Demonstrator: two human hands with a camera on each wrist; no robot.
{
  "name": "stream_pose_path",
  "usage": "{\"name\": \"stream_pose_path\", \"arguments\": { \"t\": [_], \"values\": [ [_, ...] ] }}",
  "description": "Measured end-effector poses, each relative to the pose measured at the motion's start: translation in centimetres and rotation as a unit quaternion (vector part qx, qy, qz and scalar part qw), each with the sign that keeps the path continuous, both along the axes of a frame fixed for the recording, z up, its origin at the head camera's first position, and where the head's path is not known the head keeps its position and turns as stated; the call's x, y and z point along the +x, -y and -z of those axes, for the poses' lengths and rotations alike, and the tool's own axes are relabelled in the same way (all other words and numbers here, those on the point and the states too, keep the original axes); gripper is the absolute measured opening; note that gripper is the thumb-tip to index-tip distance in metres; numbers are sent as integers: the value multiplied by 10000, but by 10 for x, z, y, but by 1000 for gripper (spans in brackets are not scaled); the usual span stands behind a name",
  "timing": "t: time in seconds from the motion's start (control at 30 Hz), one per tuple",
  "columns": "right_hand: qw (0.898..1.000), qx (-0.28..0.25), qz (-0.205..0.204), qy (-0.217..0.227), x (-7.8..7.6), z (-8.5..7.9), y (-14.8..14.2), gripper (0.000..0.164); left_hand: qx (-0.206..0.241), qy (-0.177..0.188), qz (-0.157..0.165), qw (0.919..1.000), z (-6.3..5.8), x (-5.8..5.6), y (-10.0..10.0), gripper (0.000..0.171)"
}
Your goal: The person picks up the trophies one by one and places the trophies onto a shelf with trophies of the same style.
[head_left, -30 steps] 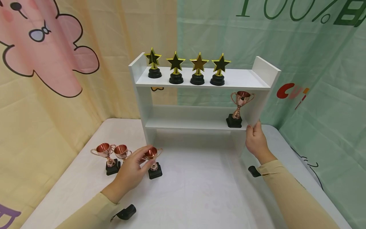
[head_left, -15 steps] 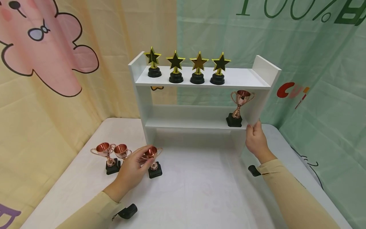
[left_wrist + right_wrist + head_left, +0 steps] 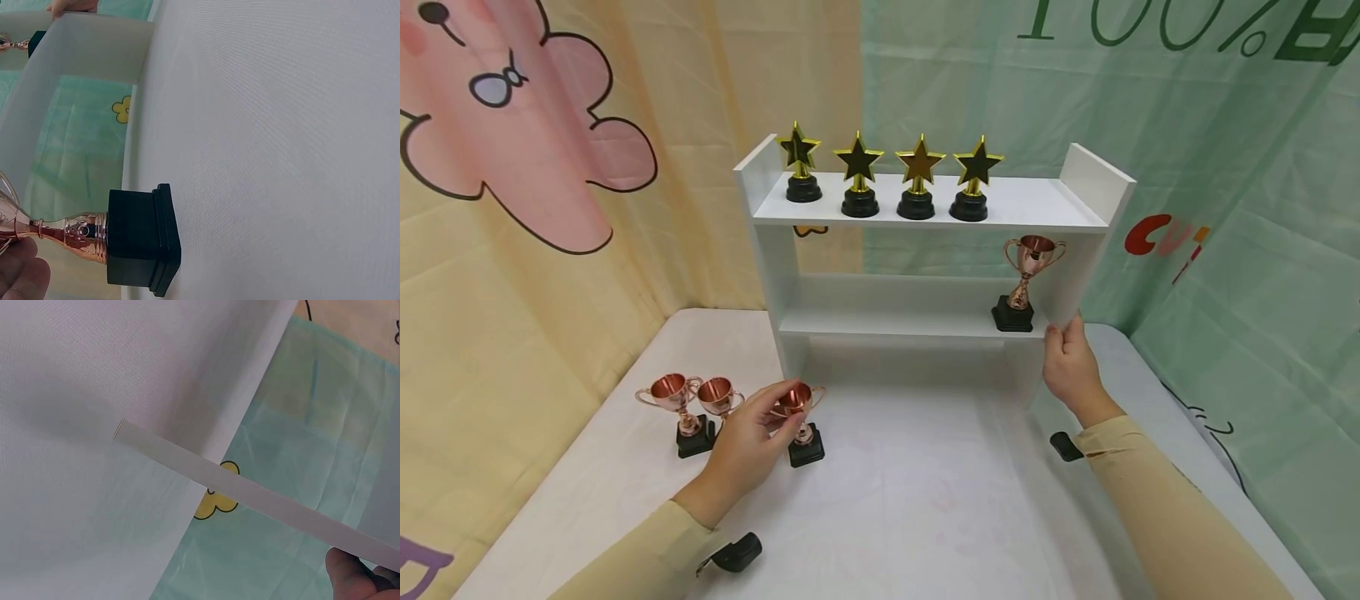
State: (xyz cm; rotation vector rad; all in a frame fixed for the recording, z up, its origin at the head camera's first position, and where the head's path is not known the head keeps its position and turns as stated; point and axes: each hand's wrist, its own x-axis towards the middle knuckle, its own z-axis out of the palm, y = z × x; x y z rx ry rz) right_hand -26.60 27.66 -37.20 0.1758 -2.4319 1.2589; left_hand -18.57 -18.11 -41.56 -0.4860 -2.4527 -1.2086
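Note:
My left hand [image 3: 748, 446] holds a rose-gold trophy cup [image 3: 797, 400] by its bowl, thumb on the near side. In the left wrist view the cup's black base [image 3: 140, 240] appears sideways, close to the white tabletop; whether it touches is unclear. Two more trophy cups, one at the far left [image 3: 673, 396] and one partly behind the hand [image 3: 717, 395], stand on the table. My right hand [image 3: 1075, 373] rests on the right side panel of the white shelf unit [image 3: 917, 327], at middle-shelf height. Its thumb [image 3: 350, 575] lies against the panel's edge in the right wrist view.
Several gold star trophies [image 3: 917, 171] stand in a row on the top shelf. One rose-gold cup [image 3: 1028, 271] stands at the right end of the middle shelf. The white table [image 3: 925, 517] extends before the unit, with printed curtains [image 3: 1225, 208] behind and beside it.
Both hands keep their places on the cup and the side panel. The head view has shifted very slightly; nothing else visibly moves.

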Motion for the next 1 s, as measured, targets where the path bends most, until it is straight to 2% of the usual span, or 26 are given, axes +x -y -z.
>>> {"name": "stream_pose_path", "arguments": {
  "t": [0.33,0.53,0.7,1.0],
  "values": [
    [10000,-3,14,-30,0,2,-1,58,-85,40,-62,9999,-1,0,-3,52],
    [9999,-66,-37,-102,-1,1,0,57,-58,-307,95,9995,-6,2,-9,50],
    [9998,-57,-88,-194,-1,1,0,57,20,-610,380,9974,-16,3,-19,48],
    [10000,1,45,-61,0,0,1,57,111,-663,781,9947,-43,-2,-38,48]
  ]
}}
